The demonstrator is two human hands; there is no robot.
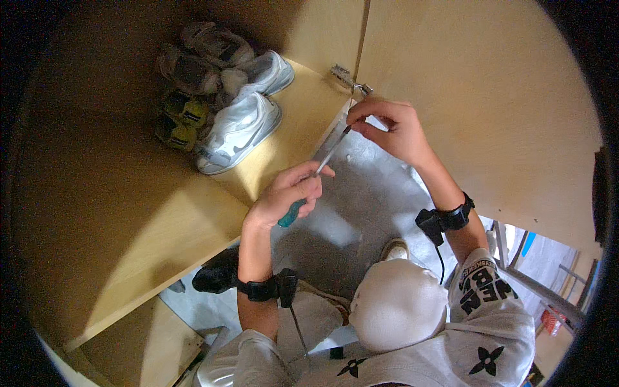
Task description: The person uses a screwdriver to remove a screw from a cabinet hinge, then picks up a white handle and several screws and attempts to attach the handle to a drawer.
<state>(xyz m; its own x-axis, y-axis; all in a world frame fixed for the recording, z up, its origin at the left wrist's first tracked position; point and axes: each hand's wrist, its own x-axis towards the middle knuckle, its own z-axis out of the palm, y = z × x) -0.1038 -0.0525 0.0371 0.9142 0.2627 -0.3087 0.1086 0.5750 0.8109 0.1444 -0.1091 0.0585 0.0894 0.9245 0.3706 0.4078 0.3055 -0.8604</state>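
Note:
My left hand [284, 193] is closed round a screwdriver with a green handle [292, 214]. Its metal shaft slants up and to the right, ending in a dark tip. At that tip, the thumb and fingers of my right hand [392, 131] are pinched together. Whether they grip the tip itself or some small piece there is too small to tell. Just above my right fingers, a metal hinge [348, 79] joins the wooden cabinet [293, 122] to its door [477, 116].
Inside the cabinet, white and grey sneakers [240, 132] stand with several darker shoes [187, 71] and a yellow-green pair [182, 119]. Grey floor [361, 193] lies below my hands. Beyond the door's lower edge are metal bars [548, 297]. Cabled black bands circle both my forearms.

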